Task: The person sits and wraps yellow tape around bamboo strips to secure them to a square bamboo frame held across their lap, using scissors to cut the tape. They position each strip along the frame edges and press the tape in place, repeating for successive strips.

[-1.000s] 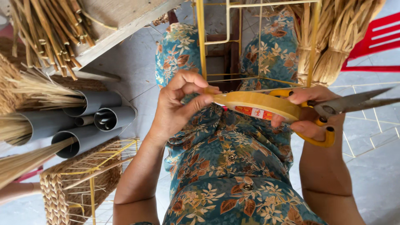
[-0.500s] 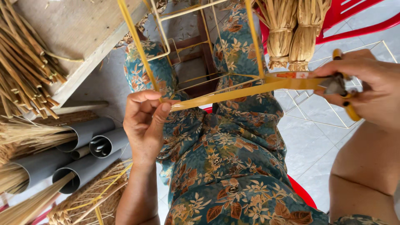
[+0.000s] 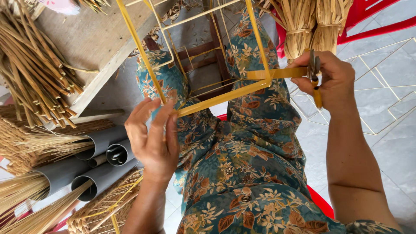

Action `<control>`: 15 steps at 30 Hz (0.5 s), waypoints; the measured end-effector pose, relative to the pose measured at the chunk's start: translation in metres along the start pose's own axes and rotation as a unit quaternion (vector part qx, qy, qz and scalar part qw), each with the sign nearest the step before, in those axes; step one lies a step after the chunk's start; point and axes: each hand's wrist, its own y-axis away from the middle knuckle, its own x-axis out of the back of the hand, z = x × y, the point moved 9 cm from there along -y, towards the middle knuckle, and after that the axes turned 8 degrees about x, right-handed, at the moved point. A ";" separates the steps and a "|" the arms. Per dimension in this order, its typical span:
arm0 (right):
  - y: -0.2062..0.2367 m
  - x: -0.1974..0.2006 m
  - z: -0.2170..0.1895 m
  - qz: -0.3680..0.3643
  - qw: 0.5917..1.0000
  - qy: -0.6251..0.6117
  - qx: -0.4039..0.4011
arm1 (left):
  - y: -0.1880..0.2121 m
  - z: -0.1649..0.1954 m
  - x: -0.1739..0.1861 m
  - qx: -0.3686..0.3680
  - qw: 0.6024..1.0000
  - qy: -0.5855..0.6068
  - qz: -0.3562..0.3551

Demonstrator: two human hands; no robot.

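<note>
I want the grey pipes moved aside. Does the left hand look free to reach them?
Probably not yet: the left hand is pinching the yellow tape against the wire frame. The grey pipes lie close beside it, nothing between.

Wire frame (image 3: 143,47): metal, yellow coated, smooth. Tape strip (image 3: 221,99): glossy yellow plastic. Pipes (image 3: 104,143): matt grey plastic. Straw bundles (image 3: 30,73): dry, rough fibre. Trousers (image 3: 242,173): printed cloth.

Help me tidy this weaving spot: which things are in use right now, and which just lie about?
In use:
left hand
right hand
yellow tape strip
yellow wire frame
scissors

Lying about:
grey pipes
reed bundles
woven basket
red chair
</note>
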 end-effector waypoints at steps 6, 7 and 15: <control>0.004 -0.011 0.006 0.022 1.000 -0.006 -0.012 | -0.009 0.017 -0.018 -0.168 0.975 -0.112 -0.096; 0.005 -0.011 0.007 0.027 0.999 -0.009 -0.016 | -0.011 0.015 -0.020 -0.180 0.970 -0.126 -0.100; 0.006 -0.007 0.013 0.065 0.995 -0.067 -0.041 | -0.025 0.022 -0.030 -0.133 0.984 -0.039 -0.116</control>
